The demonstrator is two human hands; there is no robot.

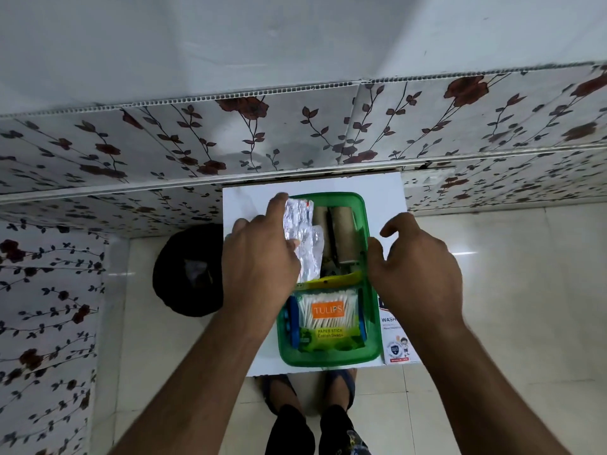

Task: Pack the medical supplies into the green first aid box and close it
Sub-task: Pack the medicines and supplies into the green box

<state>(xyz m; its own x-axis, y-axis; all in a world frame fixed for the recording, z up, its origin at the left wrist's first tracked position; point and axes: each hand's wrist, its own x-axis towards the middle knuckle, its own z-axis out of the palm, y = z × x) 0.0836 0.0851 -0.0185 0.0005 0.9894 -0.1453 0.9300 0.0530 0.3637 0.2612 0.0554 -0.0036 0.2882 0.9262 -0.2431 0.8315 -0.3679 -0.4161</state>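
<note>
The green first aid box (369,326) stands open on a small white table (377,188). Inside, near me, lies a Tulips cotton swab pack (328,318). At the far end lie two brown bandage rolls (343,234). My left hand (262,254) holds silver foil tablet strips (303,238) over the box's far left part. My right hand (417,267) hovers at the box's right rim, fingers spread, holding nothing. A yellow item (328,282) lies across the middle of the box, partly hidden.
A white packet printed "WASH" (395,339) lies on the table to the right of the box, partly under my right forearm. A black round bin (189,270) stands on the floor to the left. Floral wall panels rise behind. My feet show below the table.
</note>
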